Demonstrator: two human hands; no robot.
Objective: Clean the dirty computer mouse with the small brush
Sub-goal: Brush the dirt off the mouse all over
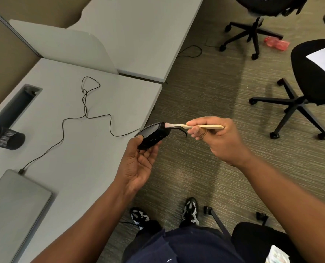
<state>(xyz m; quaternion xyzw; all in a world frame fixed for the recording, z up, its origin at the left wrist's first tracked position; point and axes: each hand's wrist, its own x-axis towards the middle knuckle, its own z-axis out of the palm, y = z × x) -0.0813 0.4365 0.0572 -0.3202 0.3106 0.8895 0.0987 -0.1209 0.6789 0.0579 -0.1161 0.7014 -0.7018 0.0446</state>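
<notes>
Laptop (15, 205) — cable (85, 111) — desk (100, 158)

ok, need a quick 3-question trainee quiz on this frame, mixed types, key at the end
1. True or false: the mouse is lying on the desk.
2. Which hand holds the small brush? A) the left hand B) the right hand C) neither
3. Fill in: the brush's pale bristles touch the ____ end of the mouse, the end away from the left palm.

Key
1. False: the left hand holds it in the air, off the desk's edge and over the carpet.
2. B: the right hand's fingers pinch the wooden handle.
3. Upper, where the cable leaves the mouse and trails back across the desk to the closed laptop.
</notes>
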